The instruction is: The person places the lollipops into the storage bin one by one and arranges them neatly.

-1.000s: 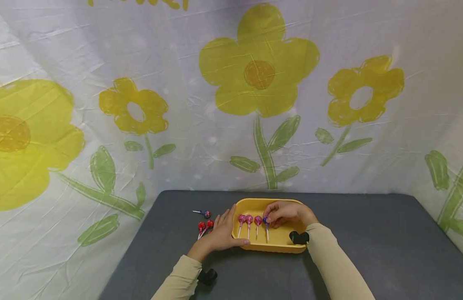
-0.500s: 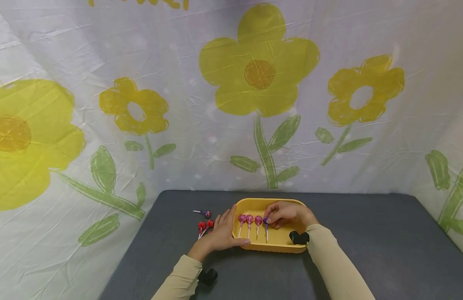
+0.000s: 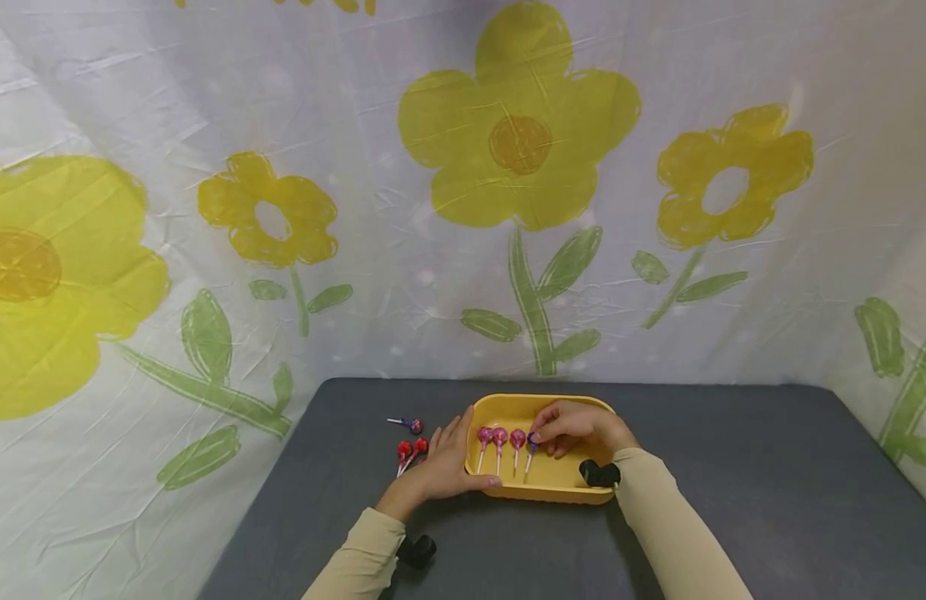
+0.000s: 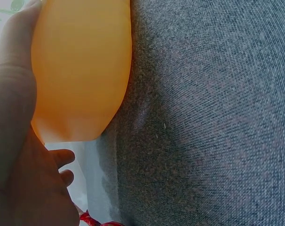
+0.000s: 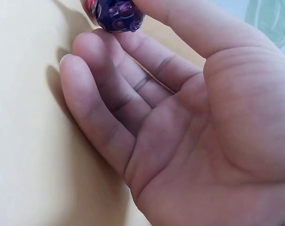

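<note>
Inside the yellow tray (image 3: 568, 477), three pink lollipops (image 3: 500, 437) lie in a row with sticks toward the front. Right of them, the right hand (image 3: 578, 423) pinches the head of a purple lollipop (image 3: 533, 438), its stick slanting to the front left. The right wrist view shows that dark purple wrapped head (image 5: 120, 15) at the fingertips of the right hand (image 5: 180, 113). The left hand (image 3: 443, 467) grips the tray's left end, thumb on the front rim; in the left wrist view the left hand (image 4: 20, 141) lies along the tray's orange-looking wall (image 4: 81, 70).
On the grey table (image 3: 703, 467), left of the tray, lie a purple lollipop (image 3: 416, 426) and red lollipops (image 3: 405, 449), partly behind the left hand. A flower-printed cloth (image 3: 387, 250) hangs behind the table.
The stick of the pinched purple lollipop has swung its lower end to the left. Both hands have kept their places; the head view has tilted slightly.
</note>
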### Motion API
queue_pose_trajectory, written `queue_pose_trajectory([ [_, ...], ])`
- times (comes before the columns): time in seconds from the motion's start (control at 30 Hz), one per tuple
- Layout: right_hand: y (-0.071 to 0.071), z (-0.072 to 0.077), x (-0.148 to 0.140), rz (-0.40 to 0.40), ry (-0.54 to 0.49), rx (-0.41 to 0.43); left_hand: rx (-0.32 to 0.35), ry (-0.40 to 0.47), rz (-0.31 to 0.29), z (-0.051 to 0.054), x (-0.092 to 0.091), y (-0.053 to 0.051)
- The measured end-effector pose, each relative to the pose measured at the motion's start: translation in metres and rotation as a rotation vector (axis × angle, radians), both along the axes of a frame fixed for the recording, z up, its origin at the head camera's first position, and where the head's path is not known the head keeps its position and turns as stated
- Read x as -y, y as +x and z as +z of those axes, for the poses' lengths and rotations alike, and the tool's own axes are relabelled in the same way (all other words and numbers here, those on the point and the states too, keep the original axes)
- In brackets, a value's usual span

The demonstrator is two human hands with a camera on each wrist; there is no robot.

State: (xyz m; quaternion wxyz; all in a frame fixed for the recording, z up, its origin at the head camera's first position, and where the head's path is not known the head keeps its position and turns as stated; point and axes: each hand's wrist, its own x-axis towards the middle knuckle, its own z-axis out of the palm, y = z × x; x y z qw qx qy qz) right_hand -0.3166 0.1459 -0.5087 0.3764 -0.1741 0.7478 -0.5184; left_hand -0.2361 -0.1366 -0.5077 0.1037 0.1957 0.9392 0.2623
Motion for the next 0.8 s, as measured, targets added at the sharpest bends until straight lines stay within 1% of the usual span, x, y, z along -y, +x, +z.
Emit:
queue_pose_trajectory([
  [0.1,0.0012,0.0009,0.0005,-0.001,-0.003,-0.005,-0.001,0.004,0.001,0.0001,0.0,-0.0001],
  [0.27,0.0008,-0.0005,0.0022,-0.011,0.018,-0.038,-0.001,0.007,0.002,-0.0003,-0.0001,-0.0003],
  [0.5,0.0006,0.0005,0.0023,-0.018,0.031,-0.046,0.002,0.01,0.0,0.0024,-0.0005,-0.0001],
  [0.67,0.002,0.0005,0.0028,-0.013,0.04,-0.074,0.005,0.014,0.002,0.0035,-0.0005,0.0],
  [0.8,0.0051,0.0001,0.0051,-0.025,0.065,-0.118,0.016,0.019,0.005,0.0034,-0.0002,0.0002],
])
